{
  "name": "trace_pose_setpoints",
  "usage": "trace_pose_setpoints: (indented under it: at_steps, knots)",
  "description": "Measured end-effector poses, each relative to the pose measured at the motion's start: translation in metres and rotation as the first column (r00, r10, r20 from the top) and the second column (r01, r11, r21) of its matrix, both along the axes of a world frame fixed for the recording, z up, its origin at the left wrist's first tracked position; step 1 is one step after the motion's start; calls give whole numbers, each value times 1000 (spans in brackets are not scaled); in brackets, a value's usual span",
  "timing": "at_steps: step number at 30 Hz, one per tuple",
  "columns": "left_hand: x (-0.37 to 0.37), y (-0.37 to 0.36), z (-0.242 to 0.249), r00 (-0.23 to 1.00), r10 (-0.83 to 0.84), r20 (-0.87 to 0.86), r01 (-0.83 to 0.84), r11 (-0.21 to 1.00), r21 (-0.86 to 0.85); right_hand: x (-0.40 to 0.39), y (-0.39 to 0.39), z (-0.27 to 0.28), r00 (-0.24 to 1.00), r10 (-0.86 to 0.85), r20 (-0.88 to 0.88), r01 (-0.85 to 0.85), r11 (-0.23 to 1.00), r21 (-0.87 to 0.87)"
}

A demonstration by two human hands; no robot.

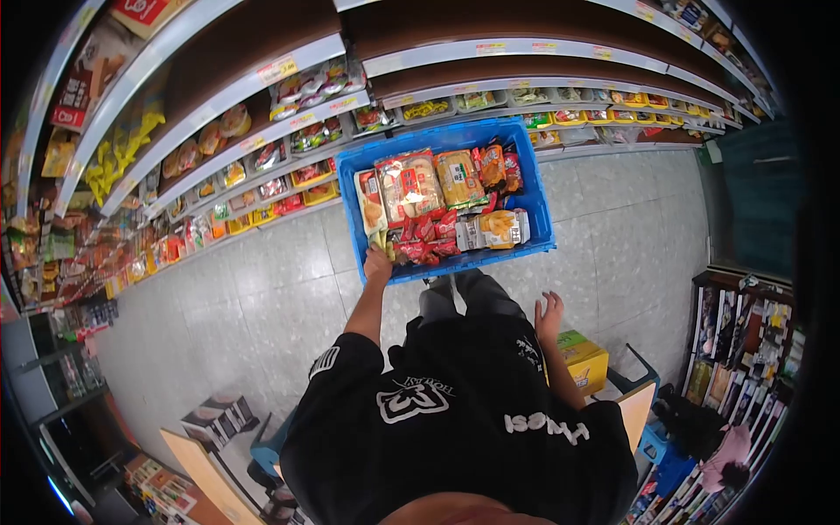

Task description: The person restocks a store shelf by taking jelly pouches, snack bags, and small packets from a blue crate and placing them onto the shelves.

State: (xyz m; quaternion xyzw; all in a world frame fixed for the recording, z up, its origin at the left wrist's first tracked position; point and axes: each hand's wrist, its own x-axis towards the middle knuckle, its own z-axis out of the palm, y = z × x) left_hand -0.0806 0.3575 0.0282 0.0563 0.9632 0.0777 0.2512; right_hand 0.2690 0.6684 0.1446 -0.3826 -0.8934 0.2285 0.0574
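A blue plastic crate (544, 229) full of packaged snacks is in front of my body, below the shelves. My left hand (377, 263) reaches over its front left corner, its fingers closed at a small yellow-green packet (379, 238). Beside that packet are several small red packets (423, 229). Along the back of the crate lie a large clear-and-red bread pack (409, 184), a yellow snack pack (458, 178) and orange-red bags (494, 169). A white-and-orange pack (497, 229) sits at the front right. My right hand (549, 317) hangs outside the crate, fingers apart, holding nothing.
Store shelves (516, 45) with price tags curve across the back and left; low rows hold trays of packets (424, 110). Grey tiled floor (262, 289) surrounds the crate. A yellow carton (582, 361) stands near my right arm. Goods racks (744, 341) line the right.
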Motion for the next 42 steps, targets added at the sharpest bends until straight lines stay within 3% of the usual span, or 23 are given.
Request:
trace_pose_setpoints:
  at_steps: [3, 6, 9, 10, 11, 12, 13, 14, 17, 18, 22, 24, 25, 28, 30, 32, 34, 36, 38, 42]
  knots:
    - [-3, -9, 8, 998, -26, -51, 25, 1000, -11, 28, -3, 5, 997, -76, -25, 76, 997, 14]
    - [-15, -13, 71, 992, -111, 64, 114, 992, -50, 12, -1, 20, 987, -110, -119, 117, 992, 55]
    - [-5, -39, 86, 997, -36, -63, 38, 998, 40, -26, 13, 22, 960, -96, -262, 112, 992, 49]
    - [1, -49, 92, 993, 78, -83, -54, 965, 256, -41, 17, 23, 937, -83, -341, 97, 995, 24]
    - [9, -53, 99, 979, 190, -80, -132, 876, 464, -62, 18, 26, 918, -89, -387, 67, 995, -70]
    - [22, -53, 104, 974, 206, -92, -139, 870, 473, -84, 16, 21, 912, -98, -397, 22, 981, -191]
    - [36, -51, 115, 920, 363, 147, -348, 585, 733, -114, 7, 47, 907, 28, -419, -133, 966, -223]
    - [50, -47, 127, 817, 402, 413, -516, 191, 835, -132, 3, 24, 895, 157, -418, -284, 922, -263]
    - [98, -26, 158, 796, 347, 496, -553, 81, 829, -185, -37, 46, 766, 519, -379, -641, 653, -403]
    - [115, -17, 164, 784, 367, 500, -557, 63, 828, -194, -54, 49, 748, 528, -402, -663, 575, -479]
    - [155, 19, 184, 716, 335, 612, -620, -96, 778, -208, -100, 50, 687, 585, -431, -681, 311, -663]
    - [166, 20, 187, 762, 390, 517, -566, 15, 824, -213, -100, 46, 693, 589, -416, -653, 269, -708]
    - [169, 18, 192, 728, 412, 548, -583, -50, 811, -215, -100, 44, 712, 578, -398, -616, 244, -749]
    - [166, 0, 189, 654, 471, 592, -634, -84, 768, -231, -90, 46, 755, 505, -418, -569, 188, -800]
    - [155, -12, 194, 646, 491, 584, -628, -93, 773, -253, -74, 54, 794, 401, -457, -598, 382, -705]
    - [142, -25, 191, 650, 466, 600, -637, -97, 765, -295, -52, 67, 817, 441, -371, -574, 572, -586]
    - [127, -34, 183, 671, 441, 596, -634, -76, 769, -346, -45, 115, 766, 476, -432, -625, 711, -324]
    - [106, -46, 177, 699, 406, 589, -631, -37, 775, -400, -48, 172, 747, 504, -433, -635, 734, -241]
    - [83, -59, 177, 740, 288, 607, -642, 33, 766, -451, -66, 229, 633, 505, -587, -690, 712, -131]
    - [41, -91, 188, 801, 202, 564, -583, 43, 812, -546, -112, 329, 538, 725, -429, -621, 685, 379]
